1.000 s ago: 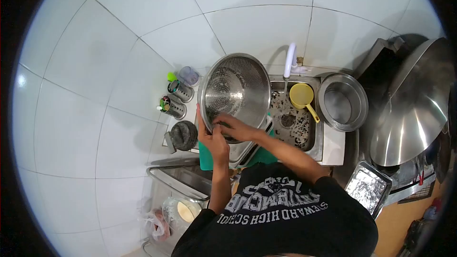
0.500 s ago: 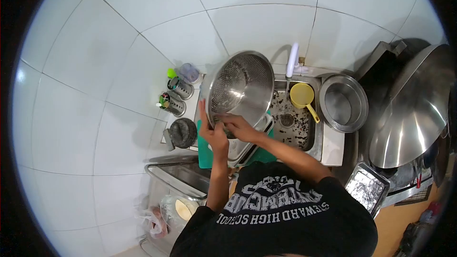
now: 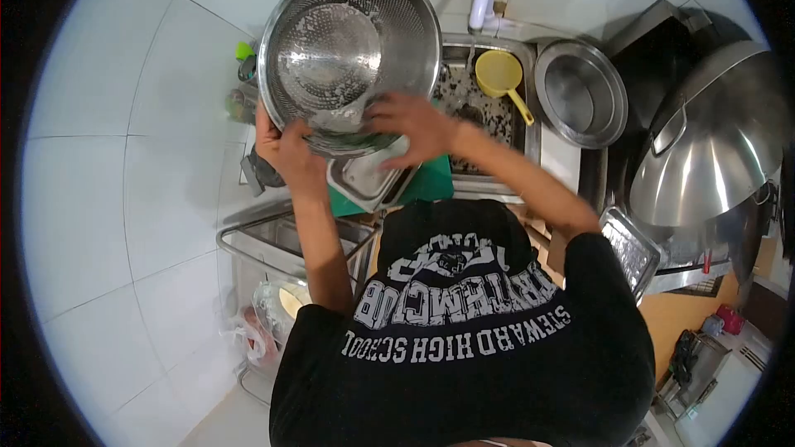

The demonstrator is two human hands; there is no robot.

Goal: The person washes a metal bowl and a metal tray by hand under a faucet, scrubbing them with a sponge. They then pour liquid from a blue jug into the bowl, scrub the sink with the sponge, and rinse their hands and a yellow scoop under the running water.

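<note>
A large perforated steel colander [image 3: 397, 33] is tilted so its inside faces me, with wet pale residue clinging to the bottom. My left hand [image 3: 291, 153] grips its lower left rim. My right hand [image 3: 414, 126], blurred by motion, is at the lower right rim with fingers apart and their tips over the inside. Below the colander, a rectangular metal tray [image 3: 364, 182] rests on a green board [image 3: 432, 180]. To the right is the sink [image 3: 530, 128], its bottom strewn with dark bits, and a yellow strainer [image 3: 498, 73] inside it.
Water runs from a white faucet [image 3: 483, 0] into the sink. A steel pot [image 3: 580, 91] stands right of it, then a big wok-shaped lid [image 3: 704, 149] and a foil-like tray [image 3: 631, 250]. At left are a stone mortar [image 3: 261, 172], a metal rack [image 3: 265, 236] and plastic bags [image 3: 257, 335].
The colander has been lifted and moved up and left in view, its inside turned more toward me. My right hand has come off the left hand's side, fingers spreading. The view has shifted.
</note>
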